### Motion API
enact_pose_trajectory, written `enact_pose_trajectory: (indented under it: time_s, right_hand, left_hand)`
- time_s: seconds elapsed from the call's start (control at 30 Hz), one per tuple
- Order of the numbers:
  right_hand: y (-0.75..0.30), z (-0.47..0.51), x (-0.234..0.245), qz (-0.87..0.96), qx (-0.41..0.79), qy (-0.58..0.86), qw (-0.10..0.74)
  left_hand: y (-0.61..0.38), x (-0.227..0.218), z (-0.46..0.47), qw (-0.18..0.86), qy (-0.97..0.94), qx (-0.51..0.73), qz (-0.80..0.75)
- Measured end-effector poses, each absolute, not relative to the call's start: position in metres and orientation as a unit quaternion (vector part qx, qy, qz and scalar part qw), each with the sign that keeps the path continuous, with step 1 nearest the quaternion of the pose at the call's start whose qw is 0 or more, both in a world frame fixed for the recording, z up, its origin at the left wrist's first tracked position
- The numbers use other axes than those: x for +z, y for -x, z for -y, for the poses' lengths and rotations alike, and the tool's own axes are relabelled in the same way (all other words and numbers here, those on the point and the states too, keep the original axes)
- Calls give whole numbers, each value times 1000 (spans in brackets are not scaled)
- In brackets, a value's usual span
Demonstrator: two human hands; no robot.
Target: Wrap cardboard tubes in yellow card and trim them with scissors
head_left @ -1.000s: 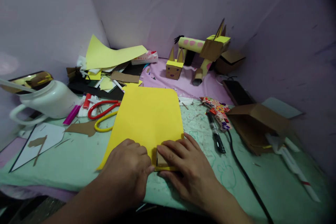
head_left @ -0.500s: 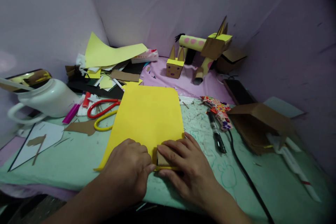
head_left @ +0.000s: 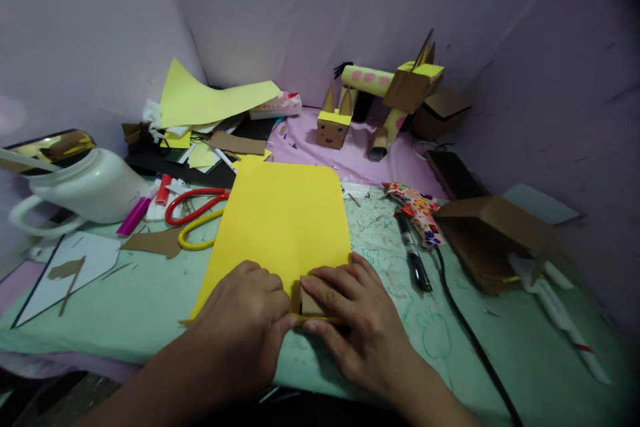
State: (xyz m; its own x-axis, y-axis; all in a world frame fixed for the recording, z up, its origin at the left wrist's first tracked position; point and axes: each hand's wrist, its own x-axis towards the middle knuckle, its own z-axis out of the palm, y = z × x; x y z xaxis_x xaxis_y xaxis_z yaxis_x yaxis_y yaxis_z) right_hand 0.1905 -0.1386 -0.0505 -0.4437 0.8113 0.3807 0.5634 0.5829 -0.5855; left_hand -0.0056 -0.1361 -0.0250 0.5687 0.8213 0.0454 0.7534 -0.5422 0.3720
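A yellow sheet of paper lies on the green-covered table, its near edge turned up. My left hand is closed at that edge, thumb and fingers pinching the paper. My right hand is curled over a small brown cardboard piece, pressing it against the sheet's near edge with the thumb in front. Much of the cardboard piece is hidden under the right fingers. Left of the sheet rest scissors with one red and one yellow handle loop, their blades under the paper.
A white jug, markers and cardboard scraps stand or lie at left. Paper offcuts pile up behind. A cardboard animal head sits at the back. To the right are a flower-patterned corded tool, a black pen and a cardboard box.
Almost nothing differs. Both hands keep their places at the near edge of the sheet, with only a slight shift of the left hand and of the view.
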Motion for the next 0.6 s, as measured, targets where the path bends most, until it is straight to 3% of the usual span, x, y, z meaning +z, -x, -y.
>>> enact_pose_trajectory:
  time_s: [0.27,0.6]
  right_hand:
    - [-191,139,-50,828,191,417,323]
    - [-191,138,-49,828,200,415,321]
  left_hand:
    - [-1,-11,175,12,-840,217,-498]
    - [-19,-39,175,169,-747,254,-591]
